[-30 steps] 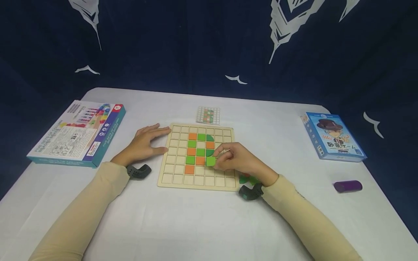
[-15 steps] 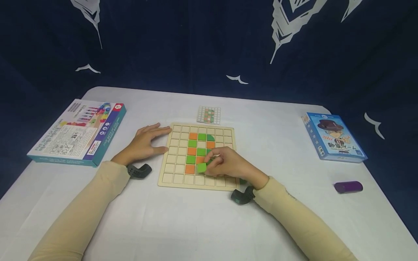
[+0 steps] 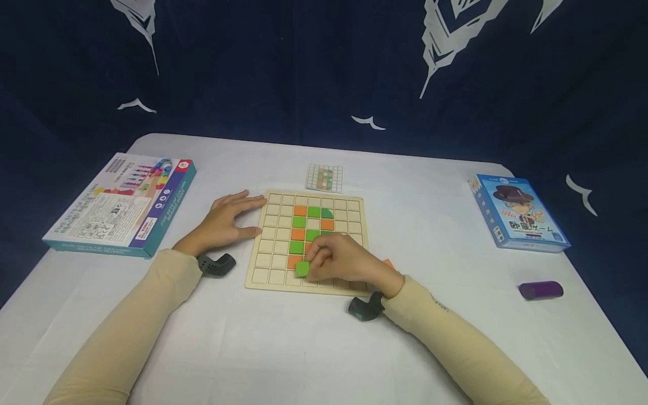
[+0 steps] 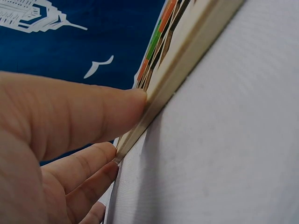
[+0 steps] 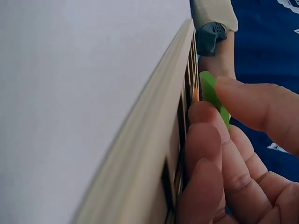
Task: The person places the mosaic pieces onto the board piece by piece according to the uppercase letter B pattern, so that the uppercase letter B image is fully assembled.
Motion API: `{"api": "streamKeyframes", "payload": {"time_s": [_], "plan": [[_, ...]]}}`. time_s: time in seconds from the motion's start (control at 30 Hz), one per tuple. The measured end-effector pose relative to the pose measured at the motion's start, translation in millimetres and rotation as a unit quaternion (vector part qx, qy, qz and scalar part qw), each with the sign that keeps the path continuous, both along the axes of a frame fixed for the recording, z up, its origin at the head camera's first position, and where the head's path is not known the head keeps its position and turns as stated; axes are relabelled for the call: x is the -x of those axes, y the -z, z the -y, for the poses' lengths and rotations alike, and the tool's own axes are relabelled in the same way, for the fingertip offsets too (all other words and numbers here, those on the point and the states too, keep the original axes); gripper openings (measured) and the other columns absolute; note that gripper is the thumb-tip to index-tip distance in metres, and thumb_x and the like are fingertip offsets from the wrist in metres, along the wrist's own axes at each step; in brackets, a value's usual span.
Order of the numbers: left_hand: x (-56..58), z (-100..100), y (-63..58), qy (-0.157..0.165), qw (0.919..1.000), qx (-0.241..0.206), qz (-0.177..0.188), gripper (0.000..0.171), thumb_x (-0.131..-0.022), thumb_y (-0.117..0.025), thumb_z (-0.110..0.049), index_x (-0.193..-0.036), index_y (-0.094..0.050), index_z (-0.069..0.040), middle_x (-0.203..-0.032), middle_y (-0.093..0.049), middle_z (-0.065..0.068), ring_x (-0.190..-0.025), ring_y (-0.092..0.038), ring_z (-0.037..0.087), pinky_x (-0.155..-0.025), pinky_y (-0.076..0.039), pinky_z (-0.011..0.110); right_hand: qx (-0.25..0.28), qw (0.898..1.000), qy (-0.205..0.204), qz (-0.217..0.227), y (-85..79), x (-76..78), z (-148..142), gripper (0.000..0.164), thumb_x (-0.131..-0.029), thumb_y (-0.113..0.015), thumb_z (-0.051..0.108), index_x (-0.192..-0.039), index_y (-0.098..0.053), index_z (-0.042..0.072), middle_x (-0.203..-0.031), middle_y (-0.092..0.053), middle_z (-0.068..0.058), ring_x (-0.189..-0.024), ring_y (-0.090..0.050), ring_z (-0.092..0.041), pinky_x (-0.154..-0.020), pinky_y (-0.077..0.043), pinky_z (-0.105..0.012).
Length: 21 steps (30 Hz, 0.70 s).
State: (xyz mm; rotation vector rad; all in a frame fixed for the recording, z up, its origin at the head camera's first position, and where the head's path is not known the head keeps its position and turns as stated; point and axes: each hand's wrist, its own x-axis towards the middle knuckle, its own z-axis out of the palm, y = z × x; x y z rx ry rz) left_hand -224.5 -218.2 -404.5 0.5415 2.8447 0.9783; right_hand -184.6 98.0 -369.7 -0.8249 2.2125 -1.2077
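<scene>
A wooden grid board (image 3: pixel 260 275) lies on the white table, with orange and green square tiles set in some of its cells. My right hand (image 3: pixel 338 259) pinches a light green square tile (image 3: pixel 302 269) between thumb and fingers, low over the board just below the lowest orange tile (image 3: pixel 295 261). In the right wrist view the green tile (image 5: pixel 212 91) stands tilted close to the grid. My left hand (image 3: pixel 225 221) has its fingers spread, fingertips and thumb touching the board's left edge; the left wrist view shows the thumb (image 4: pixel 117 109) against that edge.
A small pattern card (image 3: pixel 324 178) lies behind the board. A flat game box (image 3: pixel 121 208) is at the left, a blue box (image 3: pixel 518 211) at the right, and a purple cylinder (image 3: pixel 540 290) in front of it. An orange piece (image 3: pixel 388 263) shows behind the right wrist.
My right hand has carried the green tile left and toward me, from beside the dark green piece to below the lowest orange tile. The left hand has stayed at the board's edge.
</scene>
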Motion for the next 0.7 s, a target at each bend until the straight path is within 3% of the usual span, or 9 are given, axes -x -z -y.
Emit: {"api": "streamKeyframes", "payload": {"time_s": [0.2, 0.7], "plan": [[0.7, 0.1, 0.1, 0.001, 1.0000, 0.002, 0.000, 0.072, -0.096, -0.077, -0.023, -0.160, -0.051, -0.005, -0.168, -0.045, 0.015, -0.164, -0.020, 0.041, -0.132, -0.002, 0.061, -0.045, 0.999, -0.005, -0.015, -1.5, -3.7, 6.3, 0.020, -0.083, -0.088, 0.007, -0.097, -0.074, 0.008, -0.080, -0.076, 0.009, -0.070, -0.067, -0.007, -0.072, -0.053, -0.023], [2.1, 0.0, 1.5, -0.003, 1.0000, 0.005, 0.002, 0.072, -0.096, -0.076, -0.024, -0.161, -0.051, -0.007, -0.169, -0.045, 0.014, -0.164, -0.019, 0.040, -0.132, -0.002, 0.061, -0.068, 0.996, -0.023, -0.042, -3.9, -5.4, 18.9, 0.019, -0.083, -0.090, 0.006, -0.094, -0.074, 0.007, -0.076, -0.074, 0.008, -0.068, -0.061, -0.005, -0.067, -0.050, -0.021]]}}
